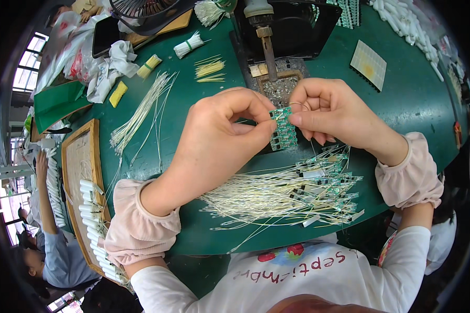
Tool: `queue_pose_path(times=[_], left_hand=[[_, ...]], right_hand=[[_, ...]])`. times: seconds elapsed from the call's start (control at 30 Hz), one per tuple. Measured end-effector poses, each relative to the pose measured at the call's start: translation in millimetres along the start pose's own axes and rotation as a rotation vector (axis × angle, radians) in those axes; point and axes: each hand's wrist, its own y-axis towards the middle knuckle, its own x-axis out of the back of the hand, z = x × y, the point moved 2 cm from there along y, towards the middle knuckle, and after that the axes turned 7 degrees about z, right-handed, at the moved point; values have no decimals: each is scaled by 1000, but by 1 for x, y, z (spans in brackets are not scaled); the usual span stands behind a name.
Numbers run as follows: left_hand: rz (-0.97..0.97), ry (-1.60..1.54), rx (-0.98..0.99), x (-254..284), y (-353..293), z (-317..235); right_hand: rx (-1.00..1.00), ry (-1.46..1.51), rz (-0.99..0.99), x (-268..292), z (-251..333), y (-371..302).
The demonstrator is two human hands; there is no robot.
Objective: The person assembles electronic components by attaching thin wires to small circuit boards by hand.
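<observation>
My left hand [227, 122] pinches the left edge of a small green circuit board panel [284, 134] between thumb and fingertips. My right hand [331, 109] is closed at the panel's upper right, its thumb tip against or just beside the edge. A thin wire [301, 105] curves out of the right fingers, its ends partly hidden. Behind the panel stands a soldering iron [267, 52], its tip pointing down over a tray of solder scraps [279, 89]. Below my hands lies a heap of wired circuit boards [282, 195], their pale leads trailing left.
Loose white wires [146, 112], yellow wires [209, 69] and tied wire bundles [188, 45] lie to the left. A wooden-framed board [95, 151] with white tubes [91, 208] stands at the left edge. A pale block [368, 65] and more tubes [402, 23] are far right. Other people sit at left.
</observation>
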Motion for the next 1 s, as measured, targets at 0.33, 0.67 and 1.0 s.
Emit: queue_pose_path(times=[0.33,0.67,1.0], left_hand=[[43,-167,16,0,1,1],[5,-143,13,0,0,2],[-64,-67,-66,6,4,3]], right_hand=[[49,-18,-16,-1,-2,-2],[0,-17,-12,-1,4,-3],[232,-112,-92,2,6,0]])
